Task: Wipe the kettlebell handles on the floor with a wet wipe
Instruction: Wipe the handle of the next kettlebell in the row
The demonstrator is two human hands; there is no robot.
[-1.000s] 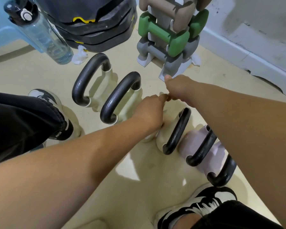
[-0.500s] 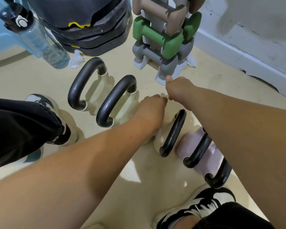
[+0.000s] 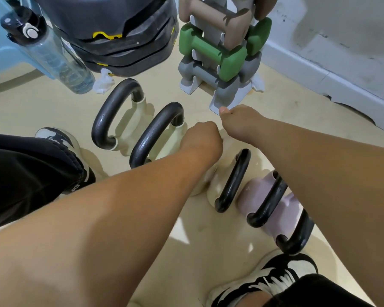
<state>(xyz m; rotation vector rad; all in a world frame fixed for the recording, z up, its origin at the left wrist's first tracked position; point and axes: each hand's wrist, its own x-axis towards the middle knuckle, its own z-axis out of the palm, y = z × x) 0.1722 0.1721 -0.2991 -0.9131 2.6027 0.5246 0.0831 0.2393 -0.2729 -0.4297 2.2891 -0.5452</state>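
Both fists are curled, knuckles up; whether the left hand (image 3: 201,138) or right hand (image 3: 239,122) holds a wipe cannot be told. They meet above the kettlebells (image 3: 233,180), whose black handles spread from ten to four o'clock on the floor (image 3: 308,111).

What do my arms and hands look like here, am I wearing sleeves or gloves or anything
Both forearms are bare, with no sleeves in view. The left hand and right hand wear no gloves, and no watch, band or ring shows on the parts visible. The fingers are mostly hidden from this angle.
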